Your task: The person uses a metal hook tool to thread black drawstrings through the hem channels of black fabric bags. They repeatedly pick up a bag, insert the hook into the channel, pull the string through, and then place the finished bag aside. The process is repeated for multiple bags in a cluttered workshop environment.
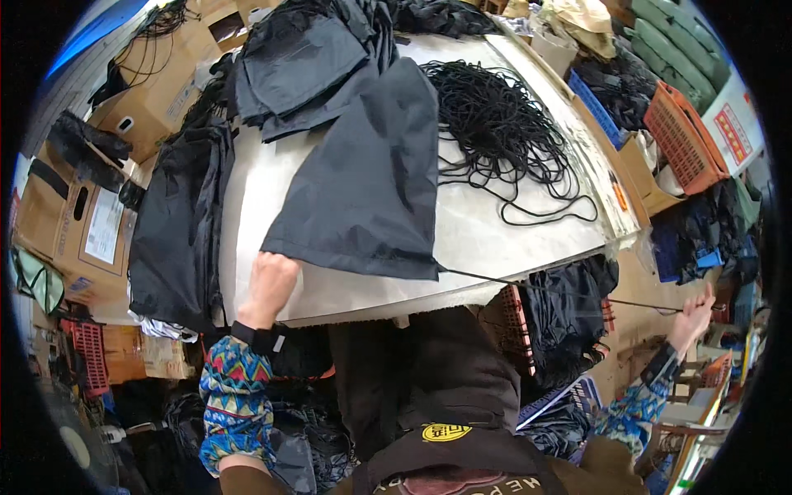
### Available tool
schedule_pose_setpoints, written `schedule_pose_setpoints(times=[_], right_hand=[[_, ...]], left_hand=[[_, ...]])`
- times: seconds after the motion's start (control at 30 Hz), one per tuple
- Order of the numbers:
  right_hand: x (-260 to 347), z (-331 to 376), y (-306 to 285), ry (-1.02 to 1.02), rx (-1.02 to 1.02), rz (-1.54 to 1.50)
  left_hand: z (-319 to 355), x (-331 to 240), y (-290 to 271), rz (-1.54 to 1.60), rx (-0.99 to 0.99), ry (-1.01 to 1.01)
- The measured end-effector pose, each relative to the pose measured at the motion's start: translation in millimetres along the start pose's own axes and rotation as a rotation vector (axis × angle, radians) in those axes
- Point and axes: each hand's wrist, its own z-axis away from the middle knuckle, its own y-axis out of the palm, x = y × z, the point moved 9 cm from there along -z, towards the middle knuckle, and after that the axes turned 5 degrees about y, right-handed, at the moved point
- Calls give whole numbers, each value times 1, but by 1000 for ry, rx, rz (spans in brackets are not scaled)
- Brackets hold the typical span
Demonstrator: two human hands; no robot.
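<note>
- The left hand [271, 279] presses down on the near left corner of a black nylon fabric bag [367, 177], fingers curled over its hem; the bag lies flat on the pale worktable [487, 239], reaching from the far pile toward the near edge.
- A thin black cord [561, 293] comes out of the bag's near right corner and runs taut, off past the table edge, to the right hand [695, 318].
- The right hand is stretched far out to the right, closed around the cord's end in a pinch; the exact finger grip is too small to tell.
- Both forearms wear sleeves in a bright multicoloured zigzag pattern, with dark cuffs at the wrists.
- A loose tangle of black cords [495, 124] lies on the table just right of the bag, a few loops trailing toward the near edge.
- More folded black fabric pieces [305, 66] are stacked at the table's far end, touching the bag's upper part.
- Another heap of black fabric [177, 223] hangs over the table's left edge.
- Brown cardboard boxes [74, 223] stand to the left, and an orange plastic crate [685, 136] sits to the right beside a blue one [598, 107].
</note>
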Motion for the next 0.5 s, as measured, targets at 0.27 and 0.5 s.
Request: schedule_pose_setpoints(times=[0.27, 0.5], right_hand=[[-123, 284, 197, 646, 1049, 585], [-184, 415, 273, 691, 1592, 646]], left_hand=[[-2, -76, -28, 691, -200, -228], [-23, -157, 32, 2031, -261, -878]])
